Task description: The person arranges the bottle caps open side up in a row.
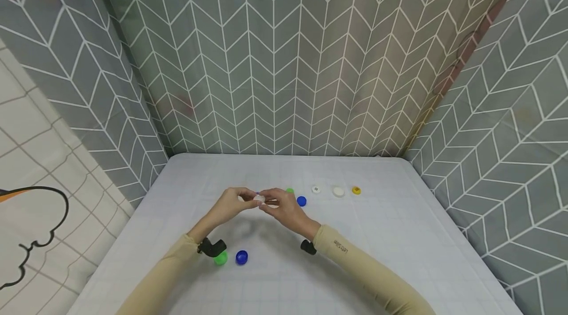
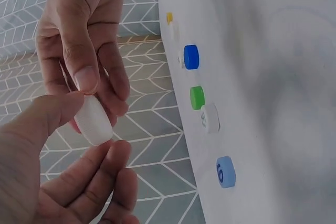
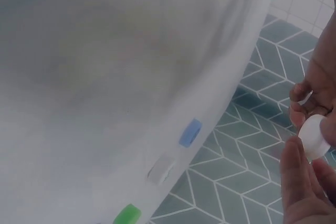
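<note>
A round white bottle cap (image 1: 259,198) with a ribbed edge is held up above the table between both hands. My left hand (image 1: 230,204) pinches it with the thumb on one side and the fingertips at the opposite edge. From the other side, my right hand (image 1: 286,209) grips the same cap (image 2: 94,121) between thumb and fingers. In the right wrist view the cap's smooth pale face (image 3: 314,137) shows, partly covered by fingers. Behind the hands on the table stand a light blue cap (image 2: 226,172) with a dark numeral and a white cap (image 2: 210,118) with a green mark.
Farther back lie a green cap (image 1: 290,190), a blue cap (image 1: 301,201), a marked white cap (image 1: 316,189), a larger white cap (image 1: 338,191) and a yellow cap (image 1: 356,190). A bright green cap (image 1: 220,259) and a dark blue cap (image 1: 241,257) sit near the left forearm. Patterned curtains (image 1: 284,58) surround the table.
</note>
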A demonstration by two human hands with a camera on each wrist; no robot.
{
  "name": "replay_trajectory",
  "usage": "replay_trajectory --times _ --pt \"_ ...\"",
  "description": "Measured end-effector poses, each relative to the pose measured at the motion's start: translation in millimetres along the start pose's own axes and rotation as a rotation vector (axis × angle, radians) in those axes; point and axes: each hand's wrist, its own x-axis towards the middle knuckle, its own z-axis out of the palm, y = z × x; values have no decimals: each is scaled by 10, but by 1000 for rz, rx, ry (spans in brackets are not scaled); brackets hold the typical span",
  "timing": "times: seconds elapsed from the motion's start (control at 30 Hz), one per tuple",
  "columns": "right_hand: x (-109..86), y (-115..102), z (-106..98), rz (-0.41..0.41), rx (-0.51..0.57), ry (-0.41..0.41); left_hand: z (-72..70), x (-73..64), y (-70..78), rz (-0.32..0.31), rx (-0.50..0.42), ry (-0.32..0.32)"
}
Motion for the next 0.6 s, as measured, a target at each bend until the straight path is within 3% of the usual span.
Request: replay_trajectory --times 0.27,0.4,0.53,0.6 --pt "-56 -16 -51 51 -91 -19 24 -97 70 89 80 5" --pt "-75 -77 -94 86 -123 -45 39 -146 138 88 112 5" --pt "-102 -163 -130 129 -166 -107 89 -233 213 101 193 -3" --pt "-126 -208 -135 149 -221 -163 127 -288 245 140 271 -15"
